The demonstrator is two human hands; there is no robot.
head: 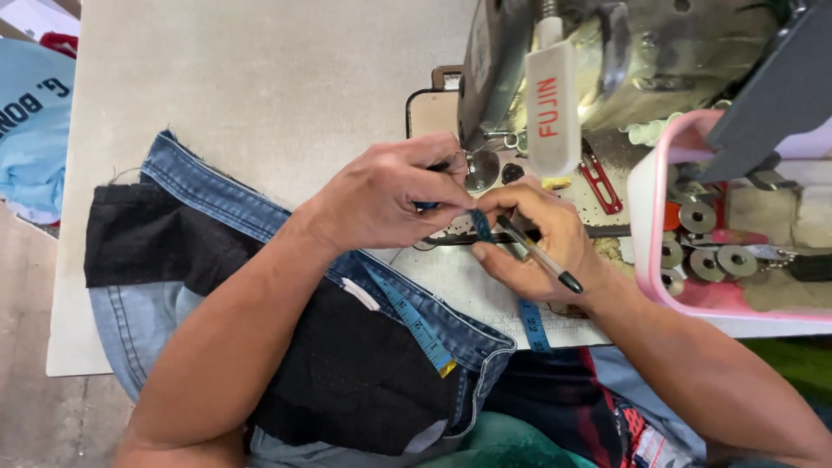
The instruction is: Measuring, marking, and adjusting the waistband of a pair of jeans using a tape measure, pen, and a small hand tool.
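Observation:
My left hand (386,195) and my right hand (537,247) meet under the needle of a grey sewing machine (607,61). Between their fingertips they pinch a small strip of dark blue denim (480,224). A thin black pen-like tool (539,256) lies across my right palm, held by that hand. A pair of blue jeans with a black lining panel (338,364) lies under my left forearm. A blue measuring tape (416,325) runs over the jeans and hangs off the table edge.
A pink plastic tray (646,225) holding several metal bobbins stands right of the machine. A red clip (600,184) lies on the machine bed. Light blue cloth (30,121) lies at the far left beside the pale table (260,78).

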